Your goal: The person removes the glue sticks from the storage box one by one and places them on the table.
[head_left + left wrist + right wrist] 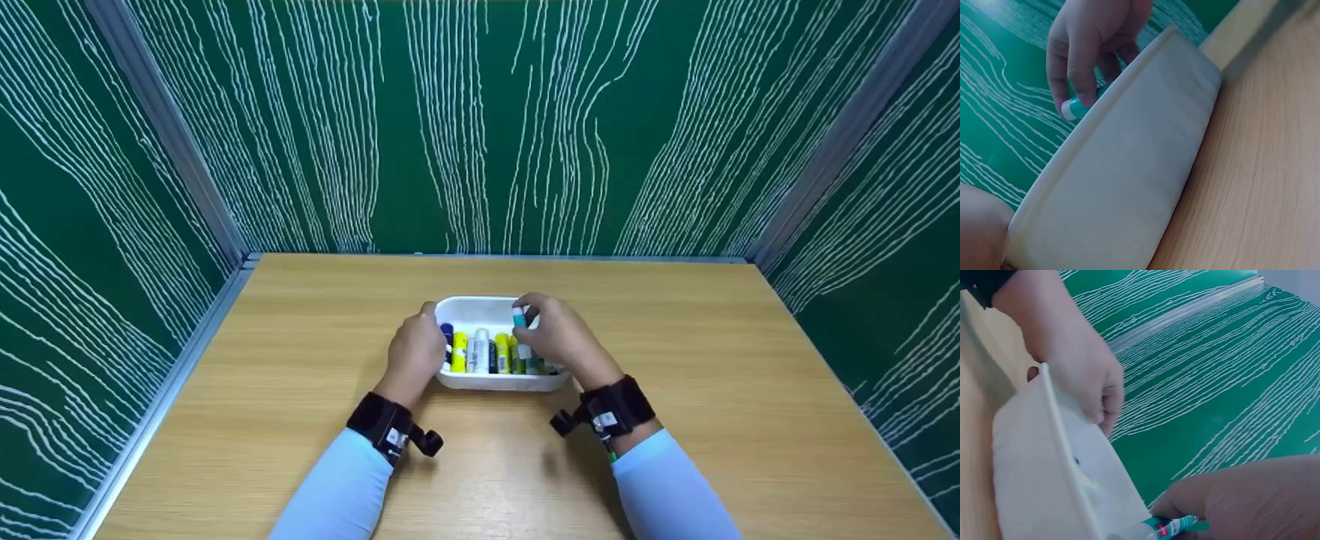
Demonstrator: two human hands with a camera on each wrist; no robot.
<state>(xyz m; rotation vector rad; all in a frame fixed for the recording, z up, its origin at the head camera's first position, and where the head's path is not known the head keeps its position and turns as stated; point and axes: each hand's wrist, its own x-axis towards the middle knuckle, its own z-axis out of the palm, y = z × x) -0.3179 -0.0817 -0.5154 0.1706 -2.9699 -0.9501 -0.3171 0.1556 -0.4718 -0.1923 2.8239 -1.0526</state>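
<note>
A white tub (502, 382) is set on a wooden table (225, 420), near the middle and between two hands. Its left end is gripped by the left hand (417, 349), with the fingers bent over the rim. By the right hand (559, 330), a teal stick (519, 320) with a white end is pinched between thumb and fingers at the tub's right side. The white end is raised to the height of the far rim; whether the lower end is touching the sticks beneath cannot be told, as it is partly hidden by the fingers.

Inside the tub, more sticks are lined up side by side along the near wall: a dark one (448, 330) at the left end, a yellow one (459, 352) next to it, a pale one (481, 352) near the middle, and others towards the right, partly covered by the right hand.

The stick looks like a glue tube, so it can be judged light, stiff and not easily broken. Its smooth, round body may be prone to rolling or turning between the fingertips; a hold around the teal barrel, as is seen here, should be surer than one on the white end, which could be a loose cap. The tub appears to be thin, light plastic, likely to be slid or tipped by a nudge, and is best steadied by the rim at one end, where it is gripped now
</note>
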